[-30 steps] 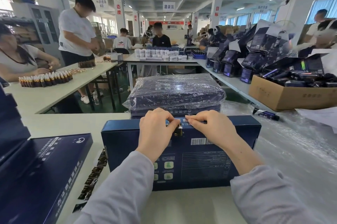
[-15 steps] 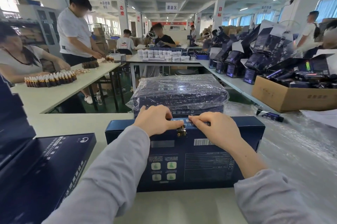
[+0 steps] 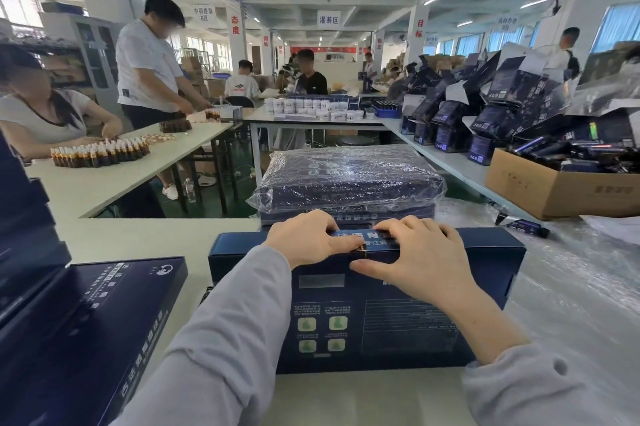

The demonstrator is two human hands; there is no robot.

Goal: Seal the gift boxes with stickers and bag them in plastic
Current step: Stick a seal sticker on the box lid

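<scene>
Left hand: left hand [image 3: 304, 238] rests on the far top edge of the box, fingers lightly bent, thumb laid flat along the sticker; it presses down and clasps nothing.
Right hand: right hand [image 3: 415, 259] is spread over the same edge, fingertips on the sticker, thumb against the near face; it presses too.
Sticker: long blue printed sticker strip [image 3: 363, 239] lies along the box's far edge between the two hands, partly covered by them.
Task box: flat dark navy cardboard gift box [image 3: 398, 328] sits on the pale worktable [image 3: 138, 242] right in front of the person, printed face towards them.
Bagged boxes: a stack of navy boxes in crinkled clear plastic bags [image 3: 346, 183] stands just behind it, touching or nearly so.
Left side: an open navy box lid with white lettering [image 3: 86, 321] lies beside the task box.
Right side: clear plastic sheeting [image 3: 571, 304] covers the table; a brown cardboard carton [image 3: 554, 190] holds dark packets.
Farther off: small brown bottles [image 3: 100, 151] stand in rows on the next table.
</scene>
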